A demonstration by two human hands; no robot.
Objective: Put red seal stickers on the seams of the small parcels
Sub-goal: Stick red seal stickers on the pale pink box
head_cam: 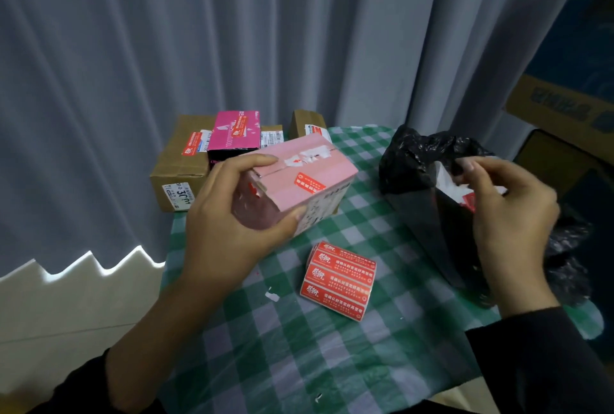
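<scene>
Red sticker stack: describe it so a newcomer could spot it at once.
Start at the green-checked tablecloth. Near its middle, on the person's side of the pink box that the left hand holds and left of the black bag, lies the red sticker stack. It alone lies loose and flat, showing several red labels with white print in a row.

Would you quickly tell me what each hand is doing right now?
Left hand: closed, gripping the pink parcel.
Right hand: fingers curled at the black plastic bag's mouth; whether they pinch anything cannot be told.
</scene>
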